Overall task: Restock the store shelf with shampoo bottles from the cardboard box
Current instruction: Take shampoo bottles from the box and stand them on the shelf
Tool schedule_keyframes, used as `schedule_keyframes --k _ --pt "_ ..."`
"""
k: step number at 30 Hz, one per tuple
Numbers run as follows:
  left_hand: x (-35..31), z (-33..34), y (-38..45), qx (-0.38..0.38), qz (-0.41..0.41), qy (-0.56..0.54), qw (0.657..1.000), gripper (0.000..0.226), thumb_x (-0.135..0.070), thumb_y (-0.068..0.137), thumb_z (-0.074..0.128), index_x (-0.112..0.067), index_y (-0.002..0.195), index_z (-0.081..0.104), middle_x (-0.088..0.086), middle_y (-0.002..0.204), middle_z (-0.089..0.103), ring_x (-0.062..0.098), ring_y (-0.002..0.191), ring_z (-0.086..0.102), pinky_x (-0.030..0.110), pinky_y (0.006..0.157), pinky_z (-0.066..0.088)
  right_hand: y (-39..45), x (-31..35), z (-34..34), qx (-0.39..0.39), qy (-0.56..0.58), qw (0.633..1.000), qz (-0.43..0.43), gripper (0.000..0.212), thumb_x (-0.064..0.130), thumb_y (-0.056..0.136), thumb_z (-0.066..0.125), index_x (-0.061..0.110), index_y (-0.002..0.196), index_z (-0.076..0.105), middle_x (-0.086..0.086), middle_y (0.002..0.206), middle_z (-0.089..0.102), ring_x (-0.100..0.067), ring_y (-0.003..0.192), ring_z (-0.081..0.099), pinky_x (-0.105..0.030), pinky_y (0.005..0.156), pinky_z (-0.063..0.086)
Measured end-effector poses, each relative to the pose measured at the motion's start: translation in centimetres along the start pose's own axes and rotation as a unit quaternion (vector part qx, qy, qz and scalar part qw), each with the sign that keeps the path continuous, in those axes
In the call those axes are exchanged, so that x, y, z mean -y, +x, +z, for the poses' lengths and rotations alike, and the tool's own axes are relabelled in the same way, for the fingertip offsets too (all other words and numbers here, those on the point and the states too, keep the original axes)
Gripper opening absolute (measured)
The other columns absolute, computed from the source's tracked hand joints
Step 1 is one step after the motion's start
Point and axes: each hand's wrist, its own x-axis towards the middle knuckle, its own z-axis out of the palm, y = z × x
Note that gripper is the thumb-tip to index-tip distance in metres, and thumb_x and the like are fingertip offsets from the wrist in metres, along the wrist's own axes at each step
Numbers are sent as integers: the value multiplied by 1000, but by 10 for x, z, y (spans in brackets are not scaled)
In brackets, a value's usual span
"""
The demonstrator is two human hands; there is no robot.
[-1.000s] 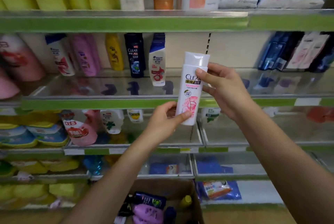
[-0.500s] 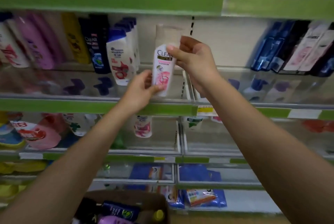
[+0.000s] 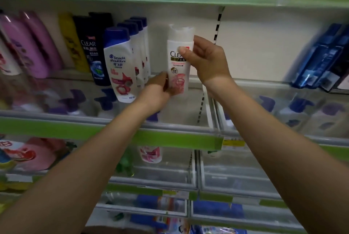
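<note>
Right hand [image 3: 205, 61] pinching the upper label and left hand [image 3: 160, 88] cupping the base hold a white shampoo bottle [image 3: 178, 63], seemingly light, rigid and slick, upright above the shelf [image 3: 190, 109] beside blue-capped bottles [image 3: 120, 63].

A: What does the person wear?

B: Nothing shows. Both forearms are bare to the frame edge, no sleeves. The left hand [image 3: 157, 87] and right hand [image 3: 208, 61] carry no gloves, rings or watch.

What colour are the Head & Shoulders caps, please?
Dark blue caps, clearest in the head view.
</note>
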Motion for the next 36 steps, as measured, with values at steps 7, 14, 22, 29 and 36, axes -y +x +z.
schedule_keyframes --k 7,14,22,29,36 --pt "4 5 45 -7 -3 7 1000 32 -22 93 57 -15 123 50 3 122 60 14 106 54 27 88 40 34 -27 -6 2 -16 1000 -26 29 13 91 65 1 117 64 -19 107 70 -32 103 66 -45 91 55" --pt "11 8 73 -9 6 -30 999 35 -14 94 55 -12 128 49 6 126 59 21 120 53 28 96 40 67 -46 -4 -46 -100 994 -15 32 29 87 70 20 117 68 -7 114 56 -22 103 63 -42 94 52" --pt "11 14 98 -46 -16 8 999 37 -17 92 59 -10 127 51 8 126 59 22 118 54 24 88 38 79 -55 -1 -58 -109 992 -35 33 32 85 68 18 114 69 -16 107 58 -23 100 63 -42 95 51" --pt "16 17 103 -60 -31 14 998 36 -18 92 59 -8 125 51 11 124 59 25 116 55 26 87 39 77 -55 2 -110 -27 993 -33 28 14 82 74 10 109 70 -12 93 70 -23 90 67 -41 88 56" --pt "14 17 101 -66 -45 -2 997 33 -16 94 57 -7 125 49 12 125 58 25 117 55 30 92 42 78 -51 6 -149 -51 987 -23 30 12 78 79 3 104 68 -2 83 70 -13 78 69 -29 77 59"
